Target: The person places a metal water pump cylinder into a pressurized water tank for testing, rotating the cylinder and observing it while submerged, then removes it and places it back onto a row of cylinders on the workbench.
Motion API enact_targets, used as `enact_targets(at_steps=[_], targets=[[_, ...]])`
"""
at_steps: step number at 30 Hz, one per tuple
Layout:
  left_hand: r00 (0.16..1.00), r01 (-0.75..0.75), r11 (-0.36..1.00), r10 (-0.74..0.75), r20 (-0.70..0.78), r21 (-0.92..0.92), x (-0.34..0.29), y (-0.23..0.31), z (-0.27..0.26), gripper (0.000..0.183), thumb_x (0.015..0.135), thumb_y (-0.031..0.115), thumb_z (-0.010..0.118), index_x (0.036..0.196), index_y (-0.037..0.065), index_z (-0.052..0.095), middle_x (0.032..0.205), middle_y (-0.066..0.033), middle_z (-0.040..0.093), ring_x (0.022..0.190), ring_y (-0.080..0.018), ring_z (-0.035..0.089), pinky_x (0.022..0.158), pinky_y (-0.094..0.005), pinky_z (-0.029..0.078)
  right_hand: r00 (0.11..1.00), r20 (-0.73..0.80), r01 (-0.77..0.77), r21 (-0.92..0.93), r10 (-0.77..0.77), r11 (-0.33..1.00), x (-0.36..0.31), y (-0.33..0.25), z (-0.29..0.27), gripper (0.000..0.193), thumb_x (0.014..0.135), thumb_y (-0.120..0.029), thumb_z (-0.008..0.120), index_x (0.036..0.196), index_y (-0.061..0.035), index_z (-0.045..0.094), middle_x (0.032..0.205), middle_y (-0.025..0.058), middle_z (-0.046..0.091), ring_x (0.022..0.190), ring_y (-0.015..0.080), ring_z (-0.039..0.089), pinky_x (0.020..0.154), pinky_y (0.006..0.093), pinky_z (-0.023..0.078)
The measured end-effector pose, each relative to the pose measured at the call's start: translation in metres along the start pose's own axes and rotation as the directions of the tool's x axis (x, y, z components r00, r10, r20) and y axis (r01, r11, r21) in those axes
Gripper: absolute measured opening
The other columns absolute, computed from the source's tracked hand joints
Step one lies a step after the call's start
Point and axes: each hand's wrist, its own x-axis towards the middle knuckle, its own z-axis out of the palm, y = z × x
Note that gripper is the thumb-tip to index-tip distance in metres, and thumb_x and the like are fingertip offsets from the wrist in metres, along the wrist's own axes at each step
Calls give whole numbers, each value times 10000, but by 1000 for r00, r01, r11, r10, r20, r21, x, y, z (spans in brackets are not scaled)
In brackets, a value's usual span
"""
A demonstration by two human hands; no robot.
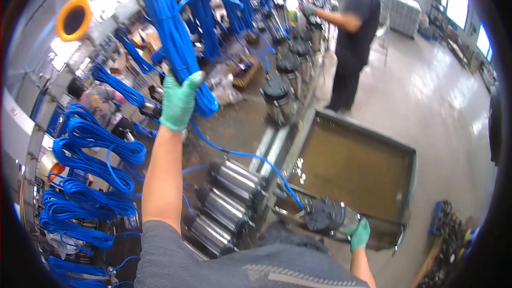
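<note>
My left hand (179, 101), in a green glove, is closed around a long bundle of blue cable (172, 26) and holds it up at the upper left. From the bundle a single blue strand runs down to a submersible pump (325, 215) with a dark head and a shiny steel body. My gloved right hand (360, 234) grips the pump's steel end over the near edge of a metal water tank (368, 132). Brownish water fills the tank. The right fingers are partly hidden by the pump.
Several steel pump bodies (224, 209) lie side by side left of the tank. Blue cable coils (98, 144) hang or lie along the left. Upright pumps (278, 98) line the bench's edge. A co-worker (356, 32) stands beyond the tank. Dark parts (453, 240) are piled at right.
</note>
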Motion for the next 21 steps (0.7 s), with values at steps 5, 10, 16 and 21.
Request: enact_targets(at_steps=[5,10,16,21], targets=[[844,535,803,-519,134,-262,-113,27,31,394,869,352,697,1081,37,590,814,-90,647,660,-209,674,555,-315,567,1000,22,12,66,-13,998,10,33,-12,493,1059,-404,477,1159,57,622,1076,84,664,955,181,580,887,345,492],[744,663,705,-659,113,-252,-174,-75,55,248,898,306,709,985,90,622,786,-36,643,658,-176,666,596,-311,569,995,47,-97,211,89,973,6,31,-8,456,1058,-381,488,1162,42,623,1060,68,666,943,162,580,862,334,505],[953,11,596,-250,172,803,-250,-157,76,765,842,298,757,1433,-38,407,1416,-319,449,1343,-453,422,1146,-467,333,999,11,-45,113,44,993,15,64,-15,467,1059,-366,489,1177,64,629,1037,109,694,930,177,596,873,346,500],[638,-125,973,-72,766,196,-246,-110,137,403,1049,314,464,1331,54,587,1355,-197,574,1351,-372,458,1166,-476,288,1000,7,1,45,-2,999,9,33,-8,421,1065,-347,473,1048,39,640,932,87,670,840,171,567,799,344,503]])
